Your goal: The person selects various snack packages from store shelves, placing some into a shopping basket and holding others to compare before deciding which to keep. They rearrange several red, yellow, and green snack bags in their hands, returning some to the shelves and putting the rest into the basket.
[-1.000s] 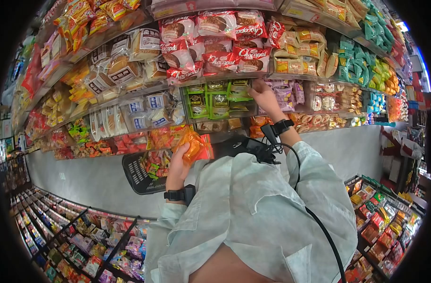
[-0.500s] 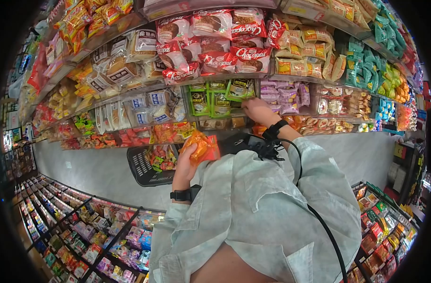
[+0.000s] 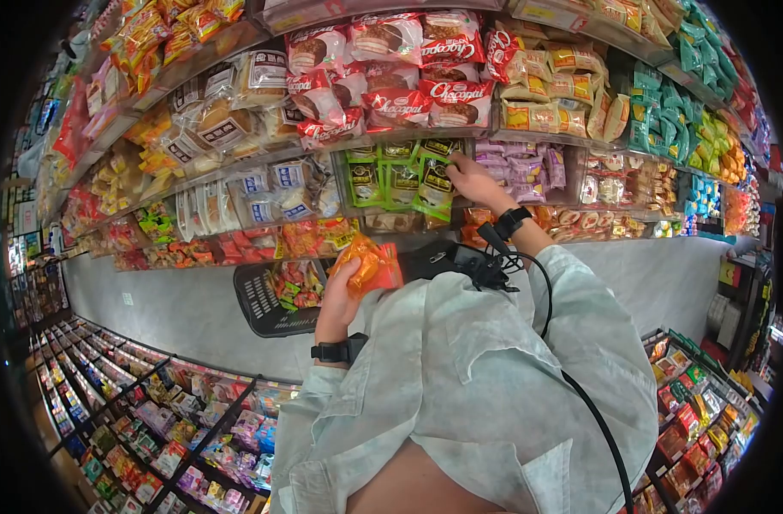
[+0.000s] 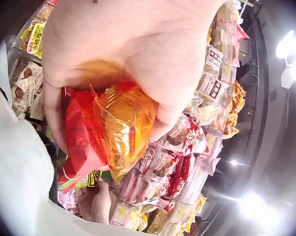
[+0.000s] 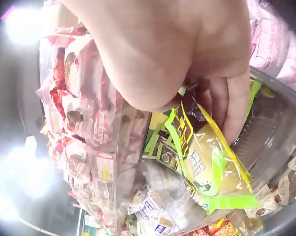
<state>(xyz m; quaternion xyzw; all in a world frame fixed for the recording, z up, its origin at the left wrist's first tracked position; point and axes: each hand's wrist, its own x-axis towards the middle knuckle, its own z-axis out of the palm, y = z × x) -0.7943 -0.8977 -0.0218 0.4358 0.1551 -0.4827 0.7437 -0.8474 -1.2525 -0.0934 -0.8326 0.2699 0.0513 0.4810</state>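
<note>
My left hand grips wrapped snacks in front of my body. In the left wrist view, an orange see-through packet and a red packet sit side by side between thumb and fingers. My right hand is at the shelf, pinching a green-edged packet by its top end. That packet hangs tilted over the front right of a clear bin. Several more green packets lie in the bin, left of and behind the held one.
Red Chocopai packets fill the shelf above. Purple packets lie in the bin to the right, white-labelled bags to the left. A black basket with colourful packets stands low at the left. A black cable runs down my right side.
My right hand dipped toward the bin's front, then rose slightly, now pinching a green packet that has swung forward. The left hand keeps its snacks, shifting slightly right in view.
</note>
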